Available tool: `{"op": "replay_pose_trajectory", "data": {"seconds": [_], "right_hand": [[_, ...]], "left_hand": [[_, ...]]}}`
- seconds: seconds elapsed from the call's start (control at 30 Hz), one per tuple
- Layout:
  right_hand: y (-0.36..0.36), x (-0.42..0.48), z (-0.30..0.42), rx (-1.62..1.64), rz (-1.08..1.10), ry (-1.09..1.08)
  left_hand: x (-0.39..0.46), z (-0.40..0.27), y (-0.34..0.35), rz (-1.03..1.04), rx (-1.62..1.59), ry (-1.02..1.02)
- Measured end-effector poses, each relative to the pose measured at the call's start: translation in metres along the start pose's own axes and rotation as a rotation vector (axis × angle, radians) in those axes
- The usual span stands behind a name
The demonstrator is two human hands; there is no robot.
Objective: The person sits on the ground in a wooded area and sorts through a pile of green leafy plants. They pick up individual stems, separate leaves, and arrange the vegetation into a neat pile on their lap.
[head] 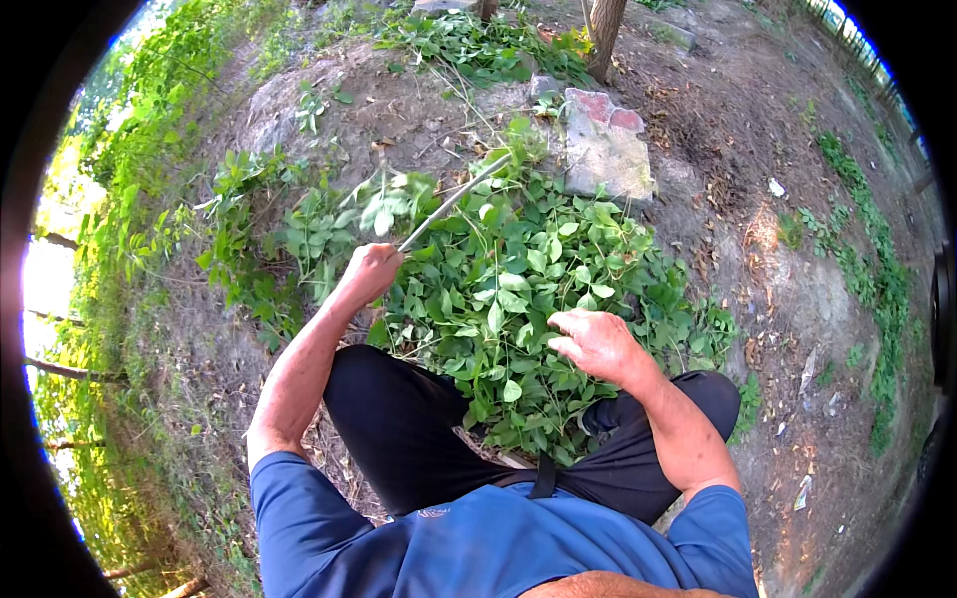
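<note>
My left hand (pixel 371 273) grips one end of a thin, pale stick (pixel 454 202). It slants up and away to the right, over a heap of cut leafy branches (pixel 516 261) in front of me. Blurred leaves hang close to the stick's left side, and I cannot tell whether they grow from it. Over the heap's right part is my right hand (pixel 602 345), fingers stretched to the left and thumb apart. Nothing shows between those fingers. The heap reaches back between my bent knees, hiding the ground under it.
Beyond the heap a flat stone-like slab (pixel 609 153) with reddish patches lies on bare soil. Further off stands a tree trunk (pixel 605 37) beside more leafy cuttings (pixel 478 45). Green shrubs (pixel 149 127) line the left; low plants (pixel 882 276) and litter scraps lie right.
</note>
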State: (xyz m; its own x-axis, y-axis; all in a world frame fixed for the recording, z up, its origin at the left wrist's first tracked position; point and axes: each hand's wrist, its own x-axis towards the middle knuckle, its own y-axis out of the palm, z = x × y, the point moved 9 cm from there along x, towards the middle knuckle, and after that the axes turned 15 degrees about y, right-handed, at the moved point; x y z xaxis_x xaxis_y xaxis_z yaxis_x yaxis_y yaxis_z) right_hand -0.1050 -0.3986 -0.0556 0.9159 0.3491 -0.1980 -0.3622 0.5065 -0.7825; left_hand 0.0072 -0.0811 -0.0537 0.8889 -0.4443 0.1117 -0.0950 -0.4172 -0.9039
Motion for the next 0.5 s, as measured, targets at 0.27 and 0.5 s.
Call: {"op": "replay_pose_trajectory", "data": {"seconds": [0.27,0.5], "right_hand": [[-0.048,0.058,-0.039,0.245,-0.28,0.232],[-0.089,0.156,-0.021,0.212,-0.533,0.124]], "left_hand": [[-0.043,0.008,-0.013,0.008,-0.091,-0.092],[-0.074,0.033,0.002,-0.041,-0.149,-0.086]]}}
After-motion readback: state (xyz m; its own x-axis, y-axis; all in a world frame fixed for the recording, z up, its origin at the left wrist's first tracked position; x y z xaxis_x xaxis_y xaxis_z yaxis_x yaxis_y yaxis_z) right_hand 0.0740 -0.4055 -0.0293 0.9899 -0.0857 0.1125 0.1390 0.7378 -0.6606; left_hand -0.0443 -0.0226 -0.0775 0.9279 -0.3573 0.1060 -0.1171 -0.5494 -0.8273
